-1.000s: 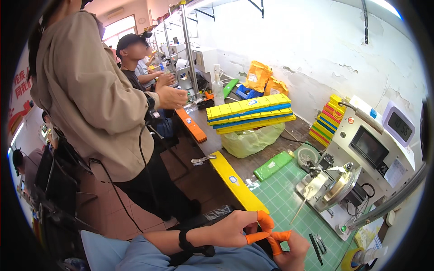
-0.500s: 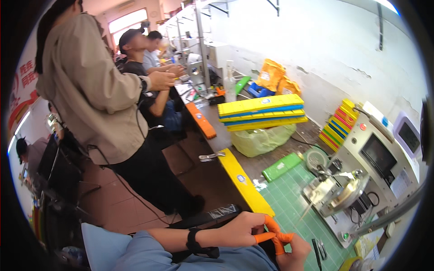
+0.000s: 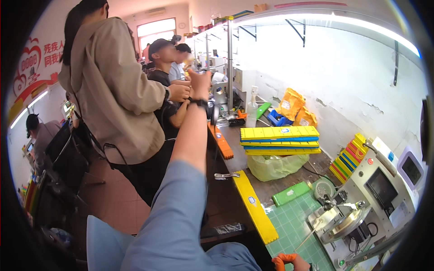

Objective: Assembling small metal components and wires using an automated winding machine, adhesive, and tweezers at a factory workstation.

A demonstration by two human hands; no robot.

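My left arm in a blue sleeve stretches far forward, and my left hand, with a black band at the wrist, is raised in front of the seated co-worker. Its fingers seem extended and apart; nothing shows in it, though the fingertips are small and blurred. At the lower edge is my right hand, partly cut off. Orange finger covers sit on its curled fingers; whether anything lies between them is hidden. It is nearest the green cutting mat and a long yellow strip-shaped case along the bench edge.
A machine with a round metal wheel and a screen stands at right. Stacked yellow and blue cases rest above a pale green bag. A green case lies on the mat. A standing person is at left.
My left hand has left the right hand and swung up and forward toward the co-workers. My right hand has dropped toward the lower edge. The view has tilted up.
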